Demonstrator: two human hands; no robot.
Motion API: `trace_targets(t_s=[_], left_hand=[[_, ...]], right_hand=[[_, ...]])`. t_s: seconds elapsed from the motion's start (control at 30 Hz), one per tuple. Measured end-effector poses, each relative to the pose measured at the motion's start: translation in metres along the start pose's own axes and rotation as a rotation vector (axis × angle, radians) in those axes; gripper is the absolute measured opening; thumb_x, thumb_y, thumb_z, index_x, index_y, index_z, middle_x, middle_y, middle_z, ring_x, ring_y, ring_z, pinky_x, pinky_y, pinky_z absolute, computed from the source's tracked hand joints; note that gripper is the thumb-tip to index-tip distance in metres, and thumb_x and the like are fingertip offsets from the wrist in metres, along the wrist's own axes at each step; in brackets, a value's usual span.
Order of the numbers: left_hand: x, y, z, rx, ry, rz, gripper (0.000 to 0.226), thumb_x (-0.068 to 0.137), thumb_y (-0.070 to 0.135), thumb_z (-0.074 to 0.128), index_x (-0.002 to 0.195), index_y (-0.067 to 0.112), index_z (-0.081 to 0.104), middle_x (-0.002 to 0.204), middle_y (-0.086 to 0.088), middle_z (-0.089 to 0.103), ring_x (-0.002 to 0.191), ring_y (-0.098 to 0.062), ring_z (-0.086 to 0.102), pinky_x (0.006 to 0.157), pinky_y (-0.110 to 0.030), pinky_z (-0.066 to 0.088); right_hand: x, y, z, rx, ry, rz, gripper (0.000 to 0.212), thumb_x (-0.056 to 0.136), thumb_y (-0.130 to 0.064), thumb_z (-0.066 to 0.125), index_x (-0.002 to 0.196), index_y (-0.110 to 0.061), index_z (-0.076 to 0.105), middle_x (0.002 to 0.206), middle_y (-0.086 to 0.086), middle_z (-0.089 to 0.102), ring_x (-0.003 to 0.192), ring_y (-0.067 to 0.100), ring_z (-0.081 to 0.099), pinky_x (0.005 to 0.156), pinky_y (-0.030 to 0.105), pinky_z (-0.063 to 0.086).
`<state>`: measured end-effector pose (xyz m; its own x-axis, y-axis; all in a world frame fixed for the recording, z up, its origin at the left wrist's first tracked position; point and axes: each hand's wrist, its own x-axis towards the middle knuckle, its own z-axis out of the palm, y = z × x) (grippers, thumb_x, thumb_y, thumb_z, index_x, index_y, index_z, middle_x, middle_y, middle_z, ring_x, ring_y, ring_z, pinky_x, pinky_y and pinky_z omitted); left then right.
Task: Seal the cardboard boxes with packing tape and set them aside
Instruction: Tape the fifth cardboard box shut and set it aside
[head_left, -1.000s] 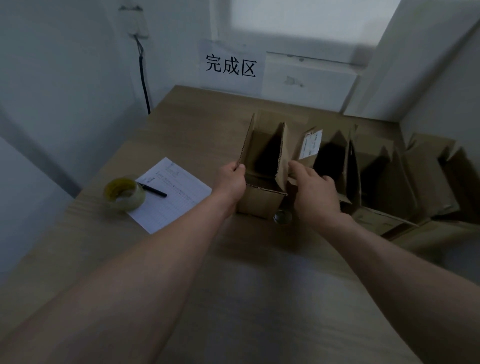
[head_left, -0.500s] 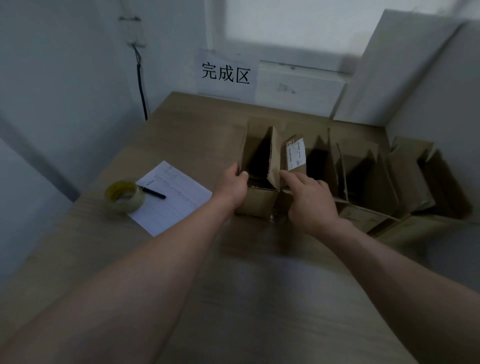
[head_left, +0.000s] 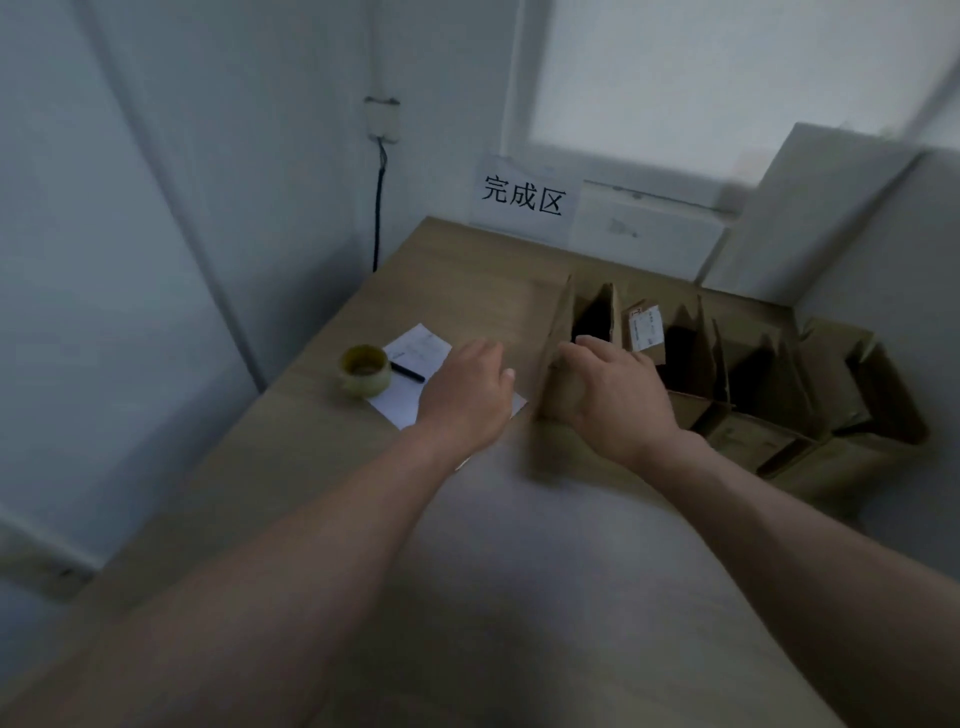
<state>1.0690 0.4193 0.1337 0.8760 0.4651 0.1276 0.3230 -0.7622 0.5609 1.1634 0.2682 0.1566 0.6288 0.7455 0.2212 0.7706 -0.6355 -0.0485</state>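
1. The bench (head_left: 467, 270) looks like matt, light wood with faint grain.
2. The boxes (head_left: 737, 374) are dull brown cardboard.
3. The tape roll (head_left: 364, 371) looks glossy, yellowish plastic.
4. The sheet (head_left: 415, 374) is white matt paper.

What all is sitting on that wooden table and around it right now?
open brown cardboard box: one, left end of the row, flaps up, under the right hand
other brown cardboard boxes: several, open, crowded at the table's right; exact count unclear
white label: one, on a box flap just right of the first box
yellowish roll of packing tape: one, left side of table
white sheet of paper: one, beside the tape
black pen: one, lying on the paper
white wall sign: one, black characters, behind the table
black cable: one, hanging in the wall corner
left hand: over the paper, holding nothing
right hand: gripping the first box's near edge
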Motion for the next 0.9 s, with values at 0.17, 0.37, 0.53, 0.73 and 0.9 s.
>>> trace_targets(t_s=[0.17, 0.37, 0.53, 0.73, 0.9], left_hand=[[-0.074, -0.040, -0.050, 0.230, 0.096, -0.018, 0.041, 0.099, 0.036, 0.042, 0.129, 0.011, 0.054, 0.133, -0.006, 0.053, 0.123, -0.027, 0.045, 0.095, -0.043, 0.044], [-0.192, -0.084, -0.108, 0.506, 0.186, -0.245, 0.044, 0.095, 0.046, 0.043, 0.126, 0.018, 0.052, 0.130, -0.003, 0.055, 0.121, -0.026, 0.047, 0.093, -0.040, 0.042], [-0.320, -0.098, -0.138, 0.578, 0.233, -0.528, 0.046, 0.096, 0.048, 0.040, 0.126, 0.018, 0.055, 0.127, -0.003, 0.056, 0.121, -0.025, 0.047, 0.091, -0.039, 0.042], [-0.479, -0.096, -0.154, 0.614, 0.316, -0.877, 0.044, 0.095, 0.048, 0.043, 0.124, 0.018, 0.055, 0.125, -0.002, 0.058, 0.119, -0.025, 0.049, 0.091, -0.042, 0.046], [-0.596, -0.091, -0.152, 0.583, 0.400, -1.105, 0.048, 0.096, 0.050, 0.040, 0.130, 0.019, 0.053, 0.131, 0.000, 0.055, 0.123, -0.022, 0.047, 0.095, -0.042, 0.045]], right_hand=[[-0.014, -0.081, -0.009, 0.072, -0.003, -0.113, 0.062, 0.084, -0.007, 0.057, 0.144, -0.021, 0.047, 0.146, 0.003, 0.049, 0.133, 0.025, 0.046, 0.110, 0.045, 0.034], [-0.045, -0.188, -0.001, 0.250, 0.040, -0.450, 0.054, 0.078, -0.006, 0.057, 0.131, -0.016, 0.059, 0.131, 0.006, 0.062, 0.117, 0.031, 0.058, 0.095, 0.044, 0.044], [-0.096, -0.272, -0.001, 0.374, 0.002, -0.715, 0.054, 0.076, -0.011, 0.066, 0.129, -0.013, 0.062, 0.131, 0.008, 0.064, 0.115, 0.031, 0.062, 0.095, 0.042, 0.046], [-0.183, -0.366, -0.009, 0.466, -0.098, -0.992, 0.050, 0.083, -0.015, 0.064, 0.133, -0.012, 0.059, 0.134, 0.009, 0.061, 0.121, 0.030, 0.059, 0.101, 0.044, 0.045], [-0.264, -0.430, -0.015, 0.509, -0.170, -1.209, 0.047, 0.079, -0.011, 0.068, 0.126, -0.007, 0.063, 0.124, 0.012, 0.066, 0.113, 0.033, 0.063, 0.095, 0.048, 0.051]])
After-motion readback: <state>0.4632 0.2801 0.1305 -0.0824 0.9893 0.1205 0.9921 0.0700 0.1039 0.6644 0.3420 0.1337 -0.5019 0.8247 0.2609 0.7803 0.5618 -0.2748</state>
